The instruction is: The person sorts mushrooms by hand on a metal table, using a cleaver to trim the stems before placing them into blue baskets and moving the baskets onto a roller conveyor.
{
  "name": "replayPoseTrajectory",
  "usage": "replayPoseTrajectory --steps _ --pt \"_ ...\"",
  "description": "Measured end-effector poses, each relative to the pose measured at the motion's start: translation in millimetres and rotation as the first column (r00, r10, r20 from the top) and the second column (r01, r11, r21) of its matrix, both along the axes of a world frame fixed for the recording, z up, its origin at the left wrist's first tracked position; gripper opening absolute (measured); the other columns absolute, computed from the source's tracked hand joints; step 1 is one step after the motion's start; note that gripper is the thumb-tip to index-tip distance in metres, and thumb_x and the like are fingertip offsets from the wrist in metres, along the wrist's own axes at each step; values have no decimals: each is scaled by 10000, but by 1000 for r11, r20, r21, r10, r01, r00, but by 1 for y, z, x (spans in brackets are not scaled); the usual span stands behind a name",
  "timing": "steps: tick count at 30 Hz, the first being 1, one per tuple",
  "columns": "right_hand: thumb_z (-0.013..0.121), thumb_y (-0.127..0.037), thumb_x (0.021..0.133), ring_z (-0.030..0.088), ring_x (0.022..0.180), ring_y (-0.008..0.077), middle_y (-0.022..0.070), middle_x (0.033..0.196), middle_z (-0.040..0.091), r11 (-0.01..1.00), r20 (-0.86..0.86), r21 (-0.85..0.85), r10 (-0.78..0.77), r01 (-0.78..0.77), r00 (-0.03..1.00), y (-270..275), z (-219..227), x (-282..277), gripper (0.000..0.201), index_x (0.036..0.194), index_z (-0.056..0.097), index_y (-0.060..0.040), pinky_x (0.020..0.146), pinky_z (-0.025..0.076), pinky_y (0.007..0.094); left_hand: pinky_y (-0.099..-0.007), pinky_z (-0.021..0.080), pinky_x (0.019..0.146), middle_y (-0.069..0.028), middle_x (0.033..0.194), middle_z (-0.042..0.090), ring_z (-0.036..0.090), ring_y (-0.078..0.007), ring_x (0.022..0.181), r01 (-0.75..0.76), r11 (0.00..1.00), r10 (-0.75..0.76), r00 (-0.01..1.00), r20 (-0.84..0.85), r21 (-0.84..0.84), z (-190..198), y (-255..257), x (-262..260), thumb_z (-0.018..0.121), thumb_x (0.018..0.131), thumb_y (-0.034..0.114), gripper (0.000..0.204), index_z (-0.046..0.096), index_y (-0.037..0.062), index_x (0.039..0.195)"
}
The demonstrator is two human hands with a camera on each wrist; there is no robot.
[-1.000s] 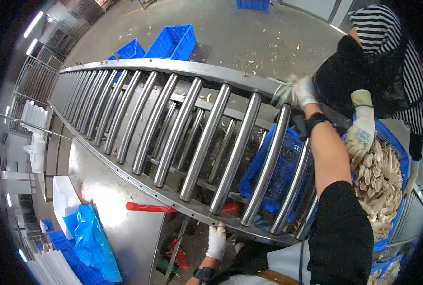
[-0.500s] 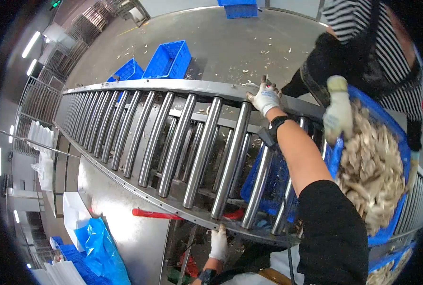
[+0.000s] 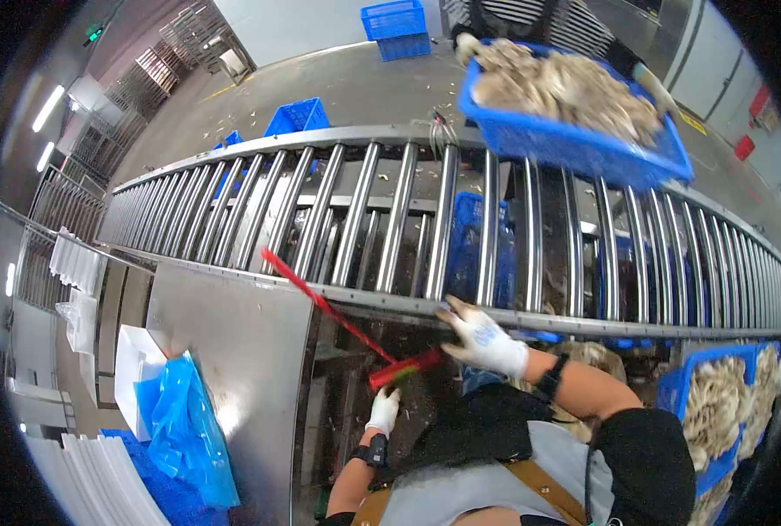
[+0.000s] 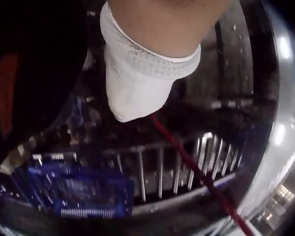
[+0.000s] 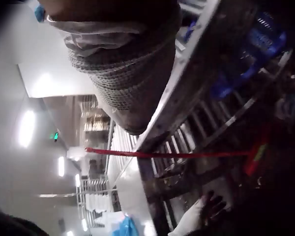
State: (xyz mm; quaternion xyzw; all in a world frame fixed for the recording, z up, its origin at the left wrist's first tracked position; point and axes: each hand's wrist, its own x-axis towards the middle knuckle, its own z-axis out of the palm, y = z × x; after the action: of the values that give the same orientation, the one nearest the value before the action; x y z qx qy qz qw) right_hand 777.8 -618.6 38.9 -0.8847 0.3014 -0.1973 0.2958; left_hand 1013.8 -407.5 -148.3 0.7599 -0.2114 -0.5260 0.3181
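My left hand [image 3: 382, 410], in a white glove, is low beside a red long-handled tool [image 3: 329, 309], just under its block-like head. In the right wrist view, the left hand's dark-stained fingers [image 5: 214, 206] are spread and apart from the red handle [image 5: 187, 155]. My gloved right hand [image 3: 487, 344] is at the near rail of the roller conveyor [image 3: 390, 302], fingertips right at its edge. Beyond the rollers, another person's gloved hands hold a blue crate [image 3: 575, 149] heaped with pale, elongated mushroom-like pieces [image 3: 566, 92].
A steel table [image 3: 220, 324] adjoins the conveyor at left, with blue plastic sheeting [image 3: 184, 430] near it. More filled blue crates [image 3: 715, 351] stand at the right, below the conveyor. Other blue crates [image 3: 298, 117] sit on the floor beyond it.
My right hand has come from the far rail to the near rail. My left hand has left the near rail. The other person's filled crate now appears across the conveyor. The red tool's handle is now slanted.
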Motion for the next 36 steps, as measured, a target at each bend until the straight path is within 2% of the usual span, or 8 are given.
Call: replayPoseTrajectory --steps 5,8,11,16,20,25,28,36 --pt "690 -267 820 477 1186 457 321 1299 458 886 -163 140 -421 443 893 177 -26 -151 654 1340 420 23 1007 407 456 -386 411 1007 -257 1285 557 506 -380 1229 259 886 -338 928 155 385 -103 216 31 538 860 367 555 564 -49 1225" --pt "643 -293 864 469 1192 447 309 1274 475 866 -368 76 -436 494 821 280 -60 -230 624 1339 412 40 987 408 458 -419 412 1017 -278 1231 572 517 -390 1198 775 291 -951 296 85 561 -157 315 49 444 884 353 464 624 40 1175" --pt "605 -334 883 503 1167 416 292 1261 493 704 -525 364 -386 610 758 333 -7 -250 612 1339 420 29 980 421 443 -397 411 1015 -245 1263 572 515 -379 1214 636 481 -792 611 -14 603 -127 319 39 474 864 376 506 605 40 1219" --pt "590 -368 871 572 1058 402 250 1181 560 723 -468 257 -487 641 737 441 -5 -303 594 1340 448 -33 924 467 451 -410 430 989 -251 1233 588 541 -378 1188 666 554 -812 563 151 500 -122 179 8 562 822 364 534 597 38 1243" --pt "585 -374 877 580 1041 395 234 1162 573 516 -390 248 -722 820 572 536 8 -354 586 1334 449 -33 911 471 457 -312 499 691 -88 881 657 602 -169 743 838 545 -838 545 10 -23 11 47 -157 563 927 239 287 622 -29 1012" --pt "561 -413 912 536 1166 384 249 1263 545 76 -314 501 -912 862 263 719 15 -429 617 1395 402 -65 983 426 432 -273 491 810 -92 1082 655 609 -140 967 876 -460 -855 -481 -195 -145 185 137 -477 539 963 225 403 525 -6 1293" --pt "563 -373 903 603 1046 359 247 1084 616 -236 -521 570 -844 787 124 824 13 -484 502 1278 496 -46 890 473 438 -282 464 908 -138 1292 569 553 -155 1134 549 -725 -618 -785 42 -417 208 253 -615 545 956 179 517 382 37 1426" --pt "538 -273 856 622 949 374 227 1078 626 -205 -528 309 -849 929 -12 971 -84 -585 341 1111 576 -50 838 486 464 -278 394 948 -72 1114 607 516 -143 1026 813 -516 -813 -564 -145 -272 106 428 -813 575 931 215 418 530 -30 1266"
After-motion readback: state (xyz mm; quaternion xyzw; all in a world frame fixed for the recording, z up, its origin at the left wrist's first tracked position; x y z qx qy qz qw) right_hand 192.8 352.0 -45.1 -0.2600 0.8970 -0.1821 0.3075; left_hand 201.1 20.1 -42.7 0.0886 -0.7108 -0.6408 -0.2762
